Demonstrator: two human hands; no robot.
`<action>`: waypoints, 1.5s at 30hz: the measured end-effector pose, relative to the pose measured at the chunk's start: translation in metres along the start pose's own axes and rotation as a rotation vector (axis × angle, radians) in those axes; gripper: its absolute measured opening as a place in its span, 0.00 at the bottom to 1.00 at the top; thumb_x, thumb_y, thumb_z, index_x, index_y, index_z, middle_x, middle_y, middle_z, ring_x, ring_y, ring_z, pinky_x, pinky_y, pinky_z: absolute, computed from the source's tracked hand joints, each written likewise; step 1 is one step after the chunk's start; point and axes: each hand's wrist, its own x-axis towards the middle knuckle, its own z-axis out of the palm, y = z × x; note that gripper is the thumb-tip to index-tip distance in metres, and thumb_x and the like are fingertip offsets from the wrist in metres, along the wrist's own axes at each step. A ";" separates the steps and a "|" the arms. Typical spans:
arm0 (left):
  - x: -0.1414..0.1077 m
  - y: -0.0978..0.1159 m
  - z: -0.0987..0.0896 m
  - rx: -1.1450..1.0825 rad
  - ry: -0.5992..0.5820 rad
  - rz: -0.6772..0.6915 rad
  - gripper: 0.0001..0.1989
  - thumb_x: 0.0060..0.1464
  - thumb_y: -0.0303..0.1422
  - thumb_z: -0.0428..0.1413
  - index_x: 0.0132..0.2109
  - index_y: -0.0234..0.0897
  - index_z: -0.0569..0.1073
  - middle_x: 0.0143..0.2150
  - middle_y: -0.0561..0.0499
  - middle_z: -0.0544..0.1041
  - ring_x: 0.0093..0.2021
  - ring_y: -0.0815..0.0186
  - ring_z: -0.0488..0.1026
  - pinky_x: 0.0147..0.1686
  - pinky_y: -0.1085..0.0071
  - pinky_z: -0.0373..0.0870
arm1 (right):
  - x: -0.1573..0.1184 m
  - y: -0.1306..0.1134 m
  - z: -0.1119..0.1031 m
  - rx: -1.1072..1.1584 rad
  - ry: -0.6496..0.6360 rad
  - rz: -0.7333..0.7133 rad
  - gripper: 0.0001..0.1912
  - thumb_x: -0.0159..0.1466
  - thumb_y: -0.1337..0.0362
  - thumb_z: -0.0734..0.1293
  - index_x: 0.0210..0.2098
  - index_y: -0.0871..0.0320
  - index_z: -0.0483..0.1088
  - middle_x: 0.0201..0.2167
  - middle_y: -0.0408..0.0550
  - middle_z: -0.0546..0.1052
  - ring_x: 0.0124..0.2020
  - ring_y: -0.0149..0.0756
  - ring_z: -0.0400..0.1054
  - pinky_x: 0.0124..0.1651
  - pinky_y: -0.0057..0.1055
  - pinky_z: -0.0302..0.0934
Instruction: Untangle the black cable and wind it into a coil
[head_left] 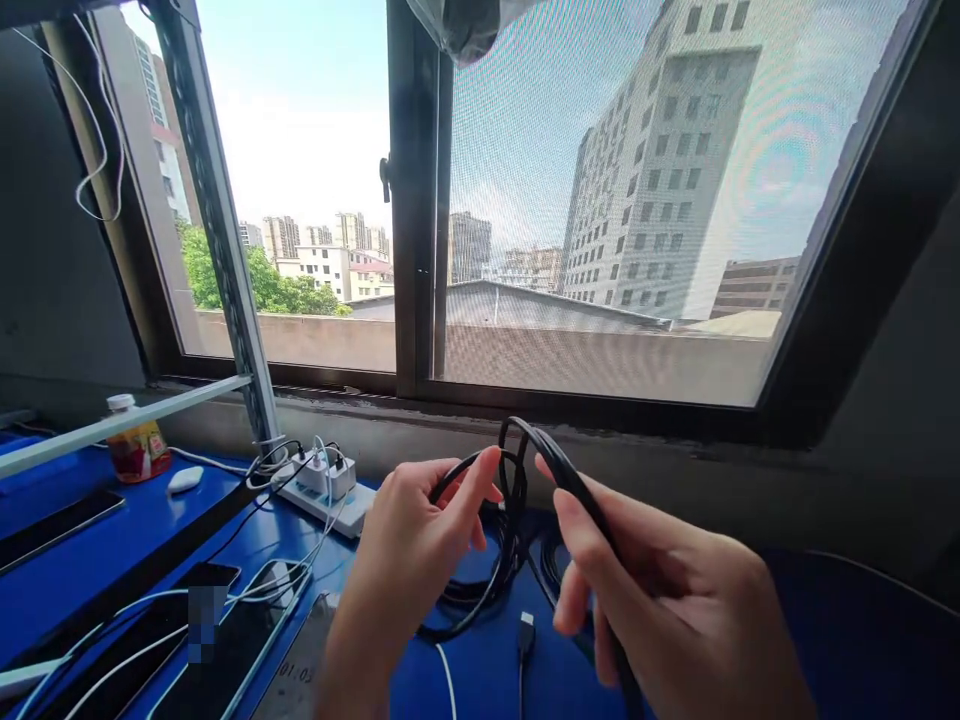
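A black cable (pixel 512 500) hangs in loops between my two hands, above a blue table. My left hand (pixel 427 540) pinches one strand between thumb and fingers. On the other side, my right hand (pixel 660 580) is closed around several strands that run down through the palm. Lower loops of black cable (pixel 469 595) lie on or just above the tabletop behind the left wrist; whether they belong to the held cable I cannot tell. Below and between the hands lies a black USB plug (pixel 526 632) with its metal end pointing away.
On the left, phones (pixel 225 640) lie under white charging cords. A white power strip (pixel 337 505) with chargers stands by the metal shelf post (pixel 217 220). Behind it are a bottle (pixel 139 445) and a white case (pixel 185 480). A window frame (pixel 416 250) rises beyond the table.
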 end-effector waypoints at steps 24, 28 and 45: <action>0.019 0.000 0.018 -0.548 0.094 0.196 0.13 0.56 0.37 0.55 0.47 0.38 0.66 0.15 0.61 0.66 0.14 0.73 0.63 0.16 0.79 0.59 | 0.046 0.037 -0.009 -0.068 -0.140 -0.294 0.22 0.53 0.56 0.72 0.45 0.61 0.72 0.23 0.42 0.74 0.19 0.28 0.67 0.18 0.21 0.61; 0.008 0.002 0.015 -0.381 -0.090 0.175 0.13 0.57 0.41 0.53 0.32 0.35 0.71 0.20 0.55 0.71 0.23 0.71 0.70 0.23 0.78 0.65 | 0.033 0.029 -0.002 -0.321 -0.180 -0.429 0.15 0.63 0.59 0.62 0.46 0.58 0.73 0.29 0.46 0.76 0.27 0.32 0.71 0.25 0.24 0.65; 0.011 0.011 0.021 -0.832 -0.007 0.080 0.12 0.59 0.34 0.51 0.29 0.36 0.72 0.27 0.51 0.77 0.27 0.69 0.75 0.32 0.74 0.73 | 0.017 0.019 -0.006 -0.336 0.075 -0.343 0.15 0.53 0.56 0.68 0.36 0.57 0.78 0.22 0.45 0.77 0.20 0.36 0.71 0.18 0.27 0.63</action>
